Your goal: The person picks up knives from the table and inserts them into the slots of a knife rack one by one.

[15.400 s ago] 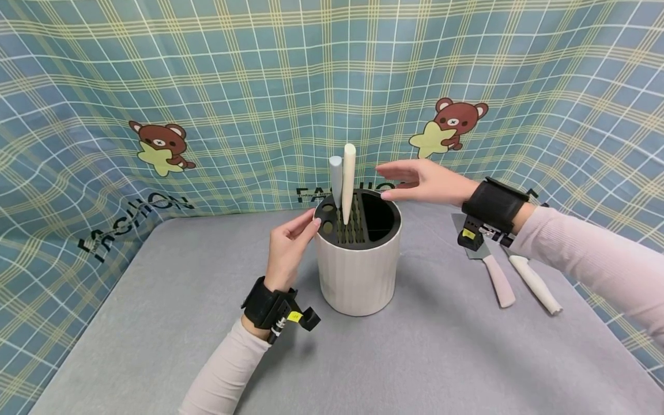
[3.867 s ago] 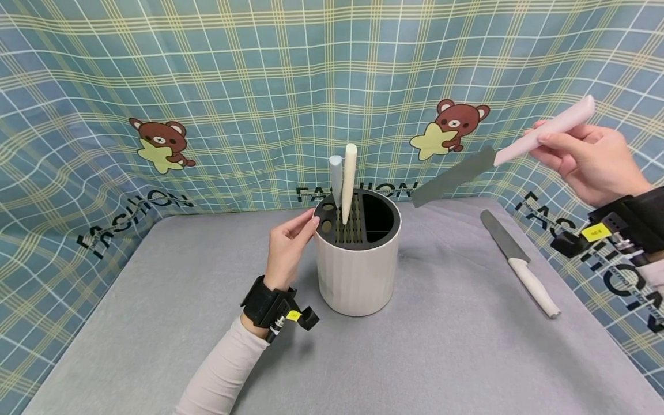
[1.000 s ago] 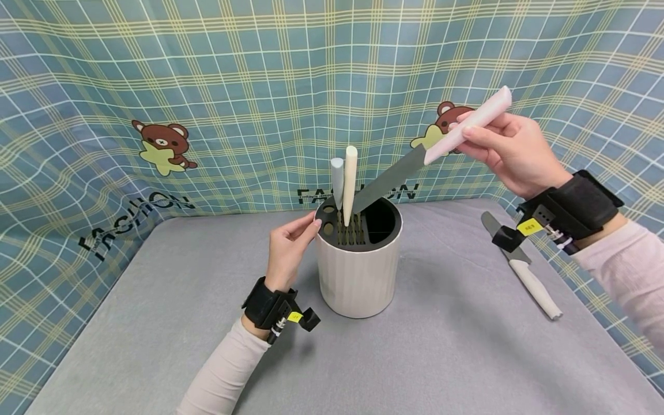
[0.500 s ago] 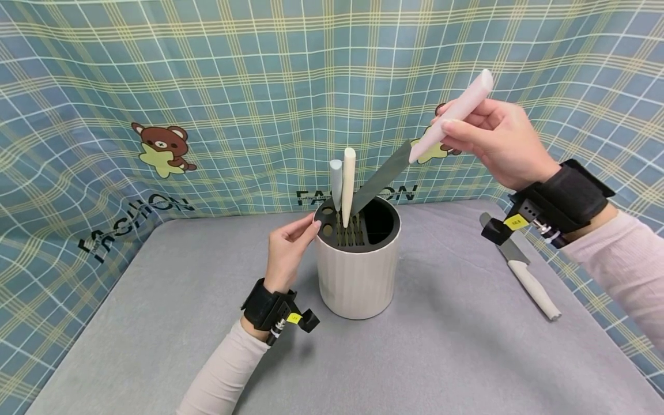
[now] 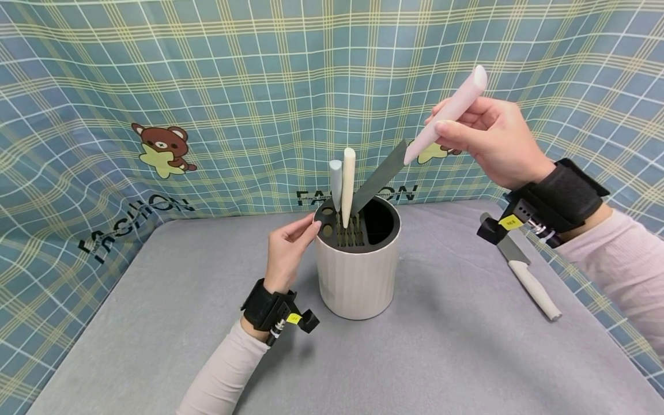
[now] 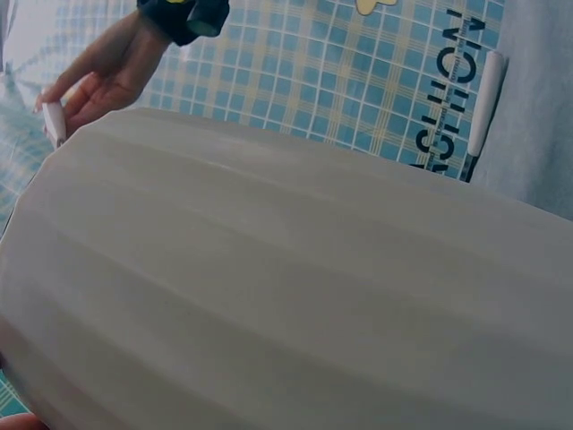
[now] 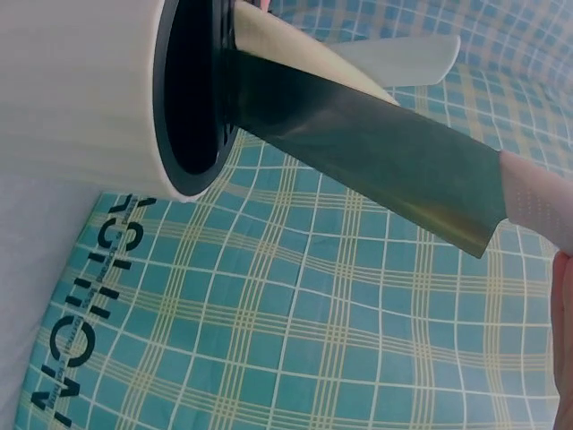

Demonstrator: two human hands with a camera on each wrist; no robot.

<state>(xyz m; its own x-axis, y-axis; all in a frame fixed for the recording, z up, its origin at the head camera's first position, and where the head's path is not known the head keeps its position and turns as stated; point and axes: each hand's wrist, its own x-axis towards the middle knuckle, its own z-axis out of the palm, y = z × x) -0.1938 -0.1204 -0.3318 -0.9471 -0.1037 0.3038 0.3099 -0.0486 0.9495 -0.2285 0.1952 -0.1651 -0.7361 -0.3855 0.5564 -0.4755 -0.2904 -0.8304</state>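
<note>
"What filled your feed?"

"Blue-green checked cloth point(image 5: 249, 86) hung in folds behind a grey, fabric-covered table point(image 5: 155, 323). On it stood a pale, ribbed, round holder point(image 5: 358, 285) with a dark top. The left hand point(image 5: 285, 256) had thumb and finger at its rim; from my seat I couldn't tell whether they pinched or merely touched."

"And the knife?"

"I had the pink-handled knife point(image 5: 415, 148) in the right hand point(image 5: 495, 138), its handle gripped between thumb and fingers. The butt stuck out above them; the blade point(image 5: 381, 177) ran out below, to the left."

"Pointing where?"

"Down and left, long axis on a slant, its end at the slots point(image 5: 358, 237) in the holder's top, just beside a cream handle. I couldn't tell how far in it went. The blade was broad, flat and grey with a square heel; my right wrist view showed fine dots on the handle."

"Anything smaller?"

"A white-handled knife point(image 5: 523, 274) lay on the table at the right, tip away from the person. That slim cream handle point(image 5: 349, 187) rose nearly upright, a rounded light-blue handle point(image 5: 335, 183) close beside it."
</note>
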